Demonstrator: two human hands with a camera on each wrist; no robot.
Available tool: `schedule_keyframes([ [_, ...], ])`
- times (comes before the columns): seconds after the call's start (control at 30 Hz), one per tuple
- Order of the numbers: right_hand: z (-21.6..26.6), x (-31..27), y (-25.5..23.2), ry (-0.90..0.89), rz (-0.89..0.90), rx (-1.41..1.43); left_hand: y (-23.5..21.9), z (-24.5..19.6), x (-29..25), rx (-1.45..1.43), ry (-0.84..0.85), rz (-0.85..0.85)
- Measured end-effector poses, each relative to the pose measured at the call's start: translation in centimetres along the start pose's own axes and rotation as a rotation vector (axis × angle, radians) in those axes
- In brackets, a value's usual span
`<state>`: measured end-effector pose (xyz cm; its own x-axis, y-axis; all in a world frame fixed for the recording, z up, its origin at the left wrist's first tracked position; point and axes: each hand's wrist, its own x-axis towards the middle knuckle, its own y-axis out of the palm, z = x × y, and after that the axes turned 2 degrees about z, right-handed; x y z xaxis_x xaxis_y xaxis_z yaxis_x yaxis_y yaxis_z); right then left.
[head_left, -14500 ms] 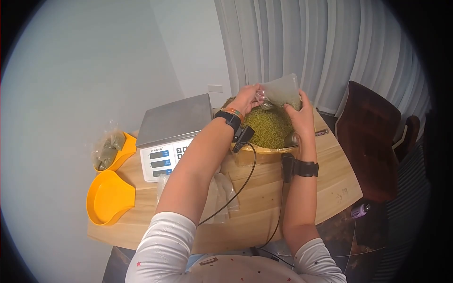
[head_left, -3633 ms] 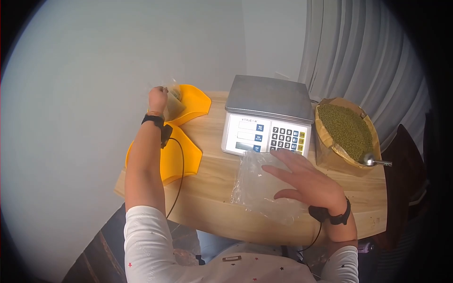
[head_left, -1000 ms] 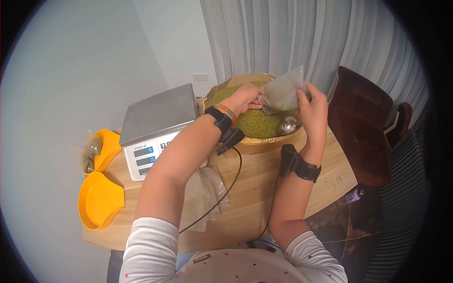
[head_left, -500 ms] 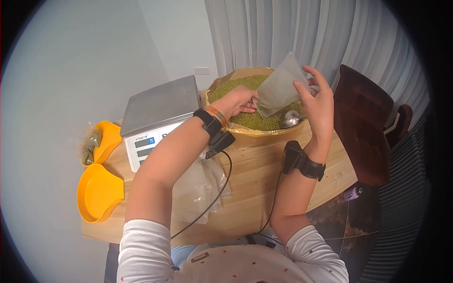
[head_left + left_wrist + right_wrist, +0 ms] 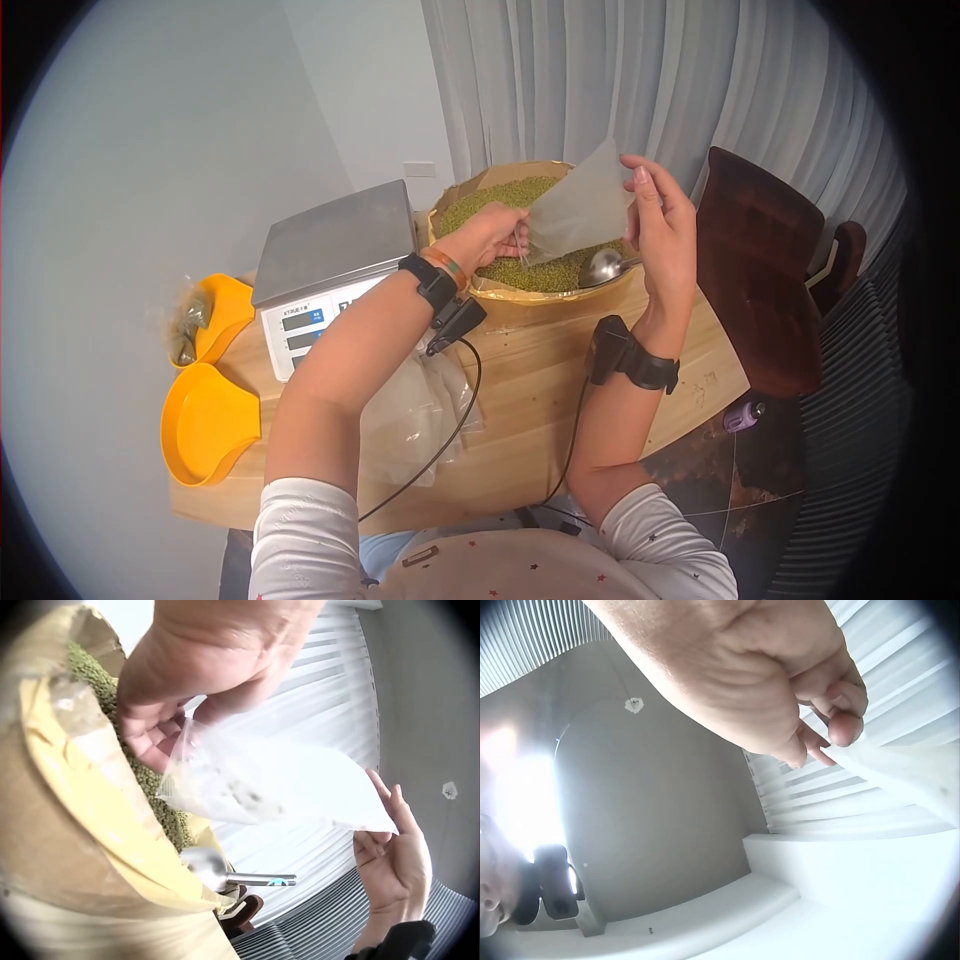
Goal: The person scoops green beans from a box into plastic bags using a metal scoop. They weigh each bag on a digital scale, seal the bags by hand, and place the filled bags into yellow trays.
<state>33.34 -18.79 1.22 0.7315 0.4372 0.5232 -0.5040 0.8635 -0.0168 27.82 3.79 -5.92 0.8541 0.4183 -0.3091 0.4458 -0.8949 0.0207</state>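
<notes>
My left hand [image 5: 492, 234] pinches the lower left end of a clear plastic bag [image 5: 580, 205], which slants up to the right over a sack [image 5: 560, 305] of small green beans [image 5: 515, 195]. A few dark specks show inside the bag in the left wrist view. At the bag's far end my right hand [image 5: 662, 225] holds the corner between bent fingers, the thumb raised beside the edge. Under the bag a metal scoop [image 5: 604, 266] rests on the beans, its handle over the sack's right rim.
Left of the sack stands a digital scale [image 5: 335, 240]. Flat plastic bags [image 5: 410, 420] lie in front of it. Two yellow pans [image 5: 195, 465] sit at the left, the farther one with filled bags [image 5: 190, 320]. A brown chair [image 5: 765, 270] stands at the right.
At 3.6 s ago my left hand was at the far yellow pan and my right over the flat bags. Both then hold a bag over the beans; it has just tilted and shifted slightly left.
</notes>
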Motion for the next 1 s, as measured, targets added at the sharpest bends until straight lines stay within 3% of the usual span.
schedule_keyframes([
  [0.17,0.0,-0.3,0.1,-0.034,0.040,0.028,0.4,-0.2,-0.1,-0.021,0.003,-0.037],
  [0.37,-0.6,-0.1,-0.3,-0.101,0.071,-0.112,1.1,-1.0,-1.6,-0.032,0.029,0.039],
  [0.57,-0.1,-0.2,-0.2,-0.087,-0.008,-0.007,0.4,-1.0,-1.2,0.019,0.108,0.026],
  [0.77,-0.2,-0.1,0.0,-0.109,-0.030,-0.043,-0.2,-1.4,-1.1,-0.172,0.112,0.003],
  [1.0,-1.4,0.3,-1.2,-0.206,0.029,-0.251,-1.1,-4.0,-5.4,-0.128,0.305,-0.140],
])
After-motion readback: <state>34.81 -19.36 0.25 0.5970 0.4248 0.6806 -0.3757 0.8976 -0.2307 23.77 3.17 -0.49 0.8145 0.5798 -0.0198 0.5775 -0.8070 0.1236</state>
